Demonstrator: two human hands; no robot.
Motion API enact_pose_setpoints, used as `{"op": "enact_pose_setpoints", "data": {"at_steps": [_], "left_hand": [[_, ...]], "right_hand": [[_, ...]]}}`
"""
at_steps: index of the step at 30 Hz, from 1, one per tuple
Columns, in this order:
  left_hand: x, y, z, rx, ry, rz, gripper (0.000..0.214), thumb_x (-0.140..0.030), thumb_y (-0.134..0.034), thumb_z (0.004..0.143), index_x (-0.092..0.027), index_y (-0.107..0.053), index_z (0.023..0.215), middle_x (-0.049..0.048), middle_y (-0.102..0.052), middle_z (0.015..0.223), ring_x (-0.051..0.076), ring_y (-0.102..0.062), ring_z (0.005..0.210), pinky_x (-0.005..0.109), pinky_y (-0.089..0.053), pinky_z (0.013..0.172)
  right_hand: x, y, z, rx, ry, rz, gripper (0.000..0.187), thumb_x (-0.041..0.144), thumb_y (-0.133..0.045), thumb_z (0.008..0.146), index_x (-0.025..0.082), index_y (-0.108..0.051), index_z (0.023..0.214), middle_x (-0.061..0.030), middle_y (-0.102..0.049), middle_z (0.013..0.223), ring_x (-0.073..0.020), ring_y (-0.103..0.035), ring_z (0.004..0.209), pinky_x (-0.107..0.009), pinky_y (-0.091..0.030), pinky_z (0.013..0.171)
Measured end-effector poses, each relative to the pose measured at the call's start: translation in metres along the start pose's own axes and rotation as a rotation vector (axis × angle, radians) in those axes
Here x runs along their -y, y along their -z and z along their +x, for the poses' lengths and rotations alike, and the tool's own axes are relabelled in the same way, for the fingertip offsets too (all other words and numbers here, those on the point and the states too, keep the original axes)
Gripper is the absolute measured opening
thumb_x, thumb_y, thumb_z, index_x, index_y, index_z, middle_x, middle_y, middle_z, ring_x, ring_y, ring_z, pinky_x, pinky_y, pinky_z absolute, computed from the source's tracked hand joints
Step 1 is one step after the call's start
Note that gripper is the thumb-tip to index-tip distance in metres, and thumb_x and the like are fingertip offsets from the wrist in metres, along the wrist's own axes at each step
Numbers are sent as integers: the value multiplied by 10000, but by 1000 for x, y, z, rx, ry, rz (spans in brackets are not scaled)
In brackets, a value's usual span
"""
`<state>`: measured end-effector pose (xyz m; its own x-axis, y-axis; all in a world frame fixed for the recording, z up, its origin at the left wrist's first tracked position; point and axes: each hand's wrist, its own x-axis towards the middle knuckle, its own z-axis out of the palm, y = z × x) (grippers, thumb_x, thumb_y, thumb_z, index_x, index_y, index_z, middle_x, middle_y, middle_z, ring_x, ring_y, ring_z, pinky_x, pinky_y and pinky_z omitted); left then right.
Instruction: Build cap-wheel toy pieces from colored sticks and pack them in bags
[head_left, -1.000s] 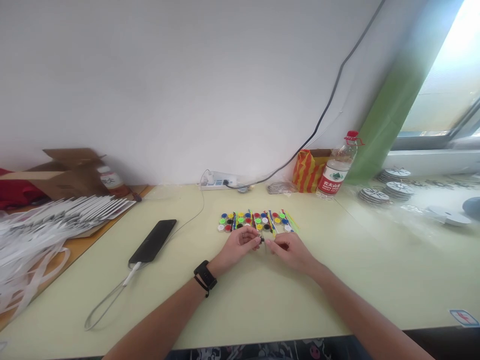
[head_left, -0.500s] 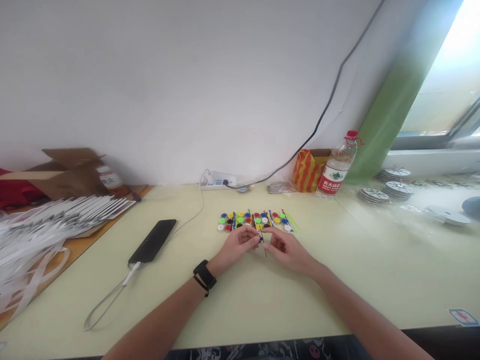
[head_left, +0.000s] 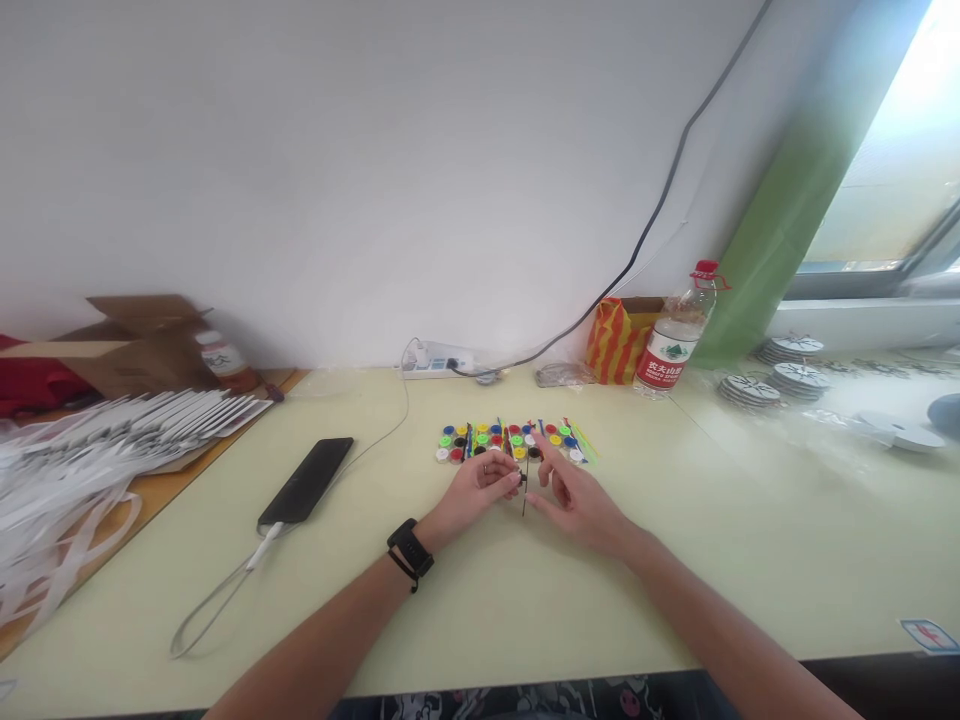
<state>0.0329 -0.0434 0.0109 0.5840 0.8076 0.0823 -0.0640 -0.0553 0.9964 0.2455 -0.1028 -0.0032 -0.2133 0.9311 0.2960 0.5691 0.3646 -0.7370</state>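
My left hand (head_left: 484,488), with a ring on it and a black watch at the wrist, pinches a small dark piece with a thin black stick (head_left: 525,492) standing out from it. The piece is too small to make out further. Just right of the stick is my right hand (head_left: 581,500), its index finger raised and its thumb spread apart near the stick's lower end. Beyond both hands lies a set of small coloured discs (head_left: 484,440) in rows, red, blue, yellow, green, white and black, with coloured strips between them. My fingers hide part of the set.
A black phone (head_left: 307,482) with a white cable lies left. Papers (head_left: 165,425) and a cardboard box (head_left: 142,345) are further left. A power strip (head_left: 435,360), striped bag (head_left: 619,340) and water bottle (head_left: 667,345) stand along the wall. Stacks of round discs (head_left: 750,390) sit right.
The stick has turned to a more upright angle. My right index finger has lifted away from its upper end, and the hand has opened wider. My left hand stays nearly still.
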Motion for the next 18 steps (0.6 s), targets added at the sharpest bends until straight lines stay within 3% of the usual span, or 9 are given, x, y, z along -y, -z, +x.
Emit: {"op": "enact_pose_setpoints", "data": {"at_steps": [2, 4, 5, 7, 11, 14, 18], "left_hand": [[1, 0, 1, -9, -3, 0, 340, -450, -804, 806, -169, -680, 951, 33, -660, 861, 151, -635, 762, 304, -530, 754], [2, 0, 1, -19, -4, 0, 355, -462, -807, 798, -166, -677, 946, 33, -659, 840, 156, -639, 760, 306, -531, 743], [3, 0, 2, -19, -5, -1, 359, -464, -807, 798, -165, -676, 946, 33, -658, 834, 157, -640, 758, 306, -531, 740], [4, 0, 2, -10, -9, -5, 353, -459, -801, 807, -165, -674, 955, 34, -660, 840, 157, -642, 764, 308, -533, 746], [3, 0, 1, 4, -5, -10, 338, -435, -803, 814, -163, -672, 965, 38, -663, 861, 155, -647, 779, 307, -536, 767], [1, 0, -1, 23, 9, -3, 347, -438, -801, 815, -164, -672, 985, 55, -681, 898, 166, -658, 814, 314, -543, 791], [0, 0, -3, 54, 16, 3, 336, -434, -786, 832, -168, -670, 1001, 70, -684, 947, 182, -665, 864, 337, -552, 834]], "right_hand": [[-4, 0, 2, -10, -29, -1, 324, 495, -504, 984, 238, -702, 990, 2, -556, 751, -130, -419, 570, -285, -380, 584], [-7, 2, 6, -21, -61, 29, 551, 537, -394, 1020, 210, -557, 608, 17, -414, 570, -133, -363, 528, -298, -335, 558], [-7, 3, 7, -35, -68, 55, 604, 555, -369, 1023, 211, -447, 533, 23, -352, 534, -132, -336, 520, -301, -316, 549], [-6, 5, 10, -68, -62, 116, 585, 584, -420, 999, 213, -381, 549, 26, -354, 548, -131, -337, 539, -293, -308, 541], [1, 5, 10, 11, -41, 207, 361, 543, -566, 946, 219, -541, 788, 17, -517, 679, -137, -424, 599, -273, -355, 546], [3, 1, 7, 103, -43, 230, 296, 513, -552, 959, 225, -582, 901, 16, -548, 711, -134, -429, 591, -266, -354, 533], [0, -2, 5, 105, -38, 207, 285, 494, -533, 969, 225, -577, 889, 22, -542, 704, -129, -427, 576, -264, -349, 525]]}}
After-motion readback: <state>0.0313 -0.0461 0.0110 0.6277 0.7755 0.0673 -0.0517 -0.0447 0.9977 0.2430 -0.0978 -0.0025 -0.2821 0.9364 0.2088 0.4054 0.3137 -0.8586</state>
